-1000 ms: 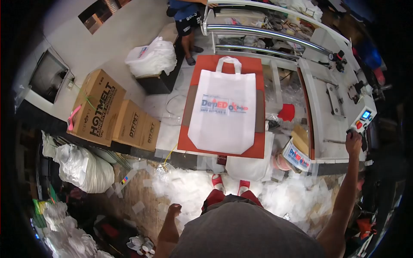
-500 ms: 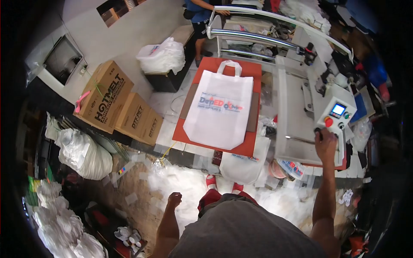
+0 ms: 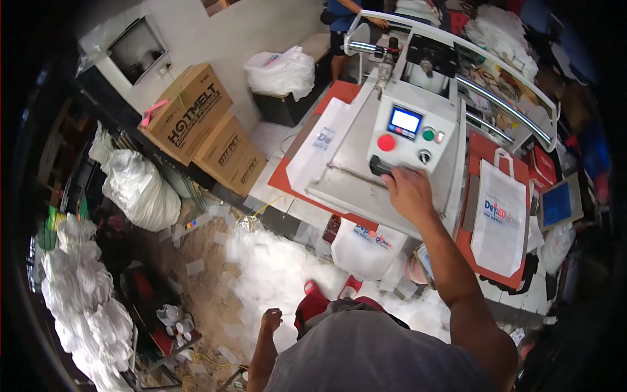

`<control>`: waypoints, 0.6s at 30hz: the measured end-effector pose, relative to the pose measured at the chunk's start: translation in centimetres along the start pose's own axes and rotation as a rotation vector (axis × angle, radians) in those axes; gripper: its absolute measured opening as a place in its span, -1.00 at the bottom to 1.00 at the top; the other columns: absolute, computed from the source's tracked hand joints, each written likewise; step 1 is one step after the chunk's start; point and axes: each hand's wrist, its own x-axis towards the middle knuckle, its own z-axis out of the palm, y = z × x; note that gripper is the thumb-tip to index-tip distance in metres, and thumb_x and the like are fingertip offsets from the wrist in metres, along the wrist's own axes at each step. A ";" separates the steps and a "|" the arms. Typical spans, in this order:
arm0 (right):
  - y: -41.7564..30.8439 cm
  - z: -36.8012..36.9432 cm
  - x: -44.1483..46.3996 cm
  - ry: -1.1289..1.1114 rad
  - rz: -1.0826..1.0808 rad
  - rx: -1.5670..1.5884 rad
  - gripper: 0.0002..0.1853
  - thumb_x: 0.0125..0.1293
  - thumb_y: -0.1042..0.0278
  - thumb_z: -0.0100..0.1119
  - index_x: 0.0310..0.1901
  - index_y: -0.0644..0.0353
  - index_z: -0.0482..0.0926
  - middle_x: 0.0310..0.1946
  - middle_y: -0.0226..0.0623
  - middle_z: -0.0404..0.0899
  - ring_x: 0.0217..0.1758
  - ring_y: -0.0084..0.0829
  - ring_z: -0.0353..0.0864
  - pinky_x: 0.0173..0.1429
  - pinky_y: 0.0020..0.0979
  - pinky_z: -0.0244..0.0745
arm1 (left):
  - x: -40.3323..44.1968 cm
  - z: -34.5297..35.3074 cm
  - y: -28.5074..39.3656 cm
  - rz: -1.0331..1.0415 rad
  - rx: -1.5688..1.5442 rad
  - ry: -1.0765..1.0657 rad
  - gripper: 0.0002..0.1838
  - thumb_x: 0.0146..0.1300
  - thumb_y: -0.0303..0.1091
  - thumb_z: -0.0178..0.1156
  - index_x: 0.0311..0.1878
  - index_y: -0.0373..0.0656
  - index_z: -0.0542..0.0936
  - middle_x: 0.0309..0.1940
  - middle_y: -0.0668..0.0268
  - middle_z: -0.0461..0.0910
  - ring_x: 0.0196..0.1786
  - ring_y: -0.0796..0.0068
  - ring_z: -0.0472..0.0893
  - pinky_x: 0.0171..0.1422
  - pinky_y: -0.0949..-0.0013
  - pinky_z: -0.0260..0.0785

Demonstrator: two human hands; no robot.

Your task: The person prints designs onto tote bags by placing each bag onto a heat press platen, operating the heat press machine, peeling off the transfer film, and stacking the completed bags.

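My right hand (image 3: pixel 410 191) is closed around the black handle (image 3: pixel 380 166) at the front of the press head (image 3: pixel 415 130). Buttons and a lit screen sit on the head's panel, just beyond the hand. The head's flat plate covers much of a white printed bag (image 3: pixel 318 147) on the left red pad (image 3: pixel 285 178). Another white printed bag (image 3: pixel 499 212) lies flat on the right red pad (image 3: pixel 518 277). My left hand (image 3: pixel 272 319) hangs low beside my body, away from everything, with its fingers curled; whether it holds anything cannot be made out.
Cardboard boxes (image 3: pixel 189 111) stand at the left. White bags (image 3: pixel 282 70) are piled on a black bench. Another person (image 3: pixel 341 23) stands behind the machine, one hand near its frame. A bag (image 3: pixel 366 251) hangs below the left pad. Curved rails (image 3: pixel 503 108) run behind the head.
The press head has swung left with my right hand on its handle, over the left bag. The right pad and its bag have come into view. The camera's view has shifted rightward.
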 end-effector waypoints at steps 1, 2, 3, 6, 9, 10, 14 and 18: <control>-0.8 0.7 0.9 0.000 -0.015 -0.006 -0.74 0.36 0.15 0.02 -0.33 0.17 0.50 -0.46 -0.17 0.59 -0.33 -0.15 0.60 -0.11 -0.14 0.34 | -1.5 0.1 -0.7 -0.007 -0.017 0.005 -0.85 0.21 -0.30 0.11 -0.23 -0.09 0.62 -0.38 0.34 0.62 -0.40 0.45 0.64 -0.41 0.36 0.44; -1.5 1.3 1.6 -0.001 -0.029 -0.012 -0.73 0.37 0.14 -0.01 -0.32 0.17 0.51 -0.45 -0.17 0.60 -0.34 -0.16 0.61 -0.12 -0.14 0.35 | -2.8 0.4 -1.8 -0.085 -0.066 -0.033 -0.85 0.22 -0.32 0.09 -0.26 -0.09 0.62 -0.39 0.35 0.61 -0.41 0.46 0.63 -0.42 0.37 0.43; -2.2 2.1 2.2 -0.005 -0.044 -0.007 -0.73 0.37 0.14 -0.01 -0.32 0.17 0.51 -0.45 -0.17 0.60 -0.34 -0.16 0.61 -0.12 -0.14 0.35 | -4.0 0.6 -2.9 -0.161 -0.113 -0.072 -0.85 0.23 -0.34 0.06 -0.28 -0.09 0.62 -0.41 0.35 0.61 -0.43 0.47 0.62 -0.42 0.39 0.42; -3.9 4.2 4.3 -0.017 -0.077 -0.059 -0.71 0.37 0.12 -0.03 -0.31 0.17 0.52 -0.44 -0.17 0.62 -0.34 -0.17 0.62 -0.13 -0.13 0.36 | -6.9 1.7 -6.4 -0.239 -0.242 -0.048 -0.84 0.25 -0.38 0.04 -0.30 -0.10 0.62 -0.43 0.33 0.60 -0.47 0.46 0.60 -0.48 0.39 0.39; -5.6 5.5 5.5 0.037 -0.092 -0.071 -0.71 0.36 0.11 -0.02 -0.32 0.16 0.53 -0.46 -0.18 0.62 -0.37 -0.16 0.63 -0.13 -0.13 0.37 | -7.9 3.4 -12.6 -0.250 -0.483 -0.077 -0.84 0.21 -0.34 0.12 -0.19 -0.14 0.60 -0.55 0.36 0.57 -0.57 0.51 0.56 -0.60 0.45 0.33; -6.1 5.9 5.9 0.002 -0.072 -0.084 -0.72 0.34 0.11 0.01 -0.30 0.16 0.52 -0.42 -0.17 0.63 -0.33 -0.16 0.63 -0.11 -0.13 0.37 | -9.8 3.9 -13.0 -0.204 -0.473 0.021 -0.82 0.23 -0.32 0.10 -0.18 -0.16 0.59 -0.53 0.35 0.58 -0.57 0.51 0.57 -0.60 0.44 0.34; -6.8 7.0 6.1 0.049 -0.130 -0.078 -0.68 0.25 0.15 0.11 -0.12 0.25 0.51 -0.18 -0.08 0.60 -0.06 -0.15 0.58 0.05 -0.15 0.37 | -13.6 4.3 -16.9 -0.157 -0.396 0.116 -0.78 0.24 -0.29 0.05 -0.18 -0.20 0.59 -0.50 0.32 0.61 -0.56 0.48 0.60 -0.61 0.42 0.39; -7.0 6.2 3.5 0.154 -0.197 0.056 -0.51 0.20 0.29 0.13 0.14 0.32 0.42 0.06 -0.03 0.45 0.23 -0.08 0.35 0.28 -0.13 0.29 | -16.4 5.9 -24.1 -0.162 -0.387 0.081 -0.77 0.21 -0.31 0.03 -0.21 -0.21 0.59 -0.50 0.28 0.61 -0.57 0.45 0.62 -0.62 0.40 0.42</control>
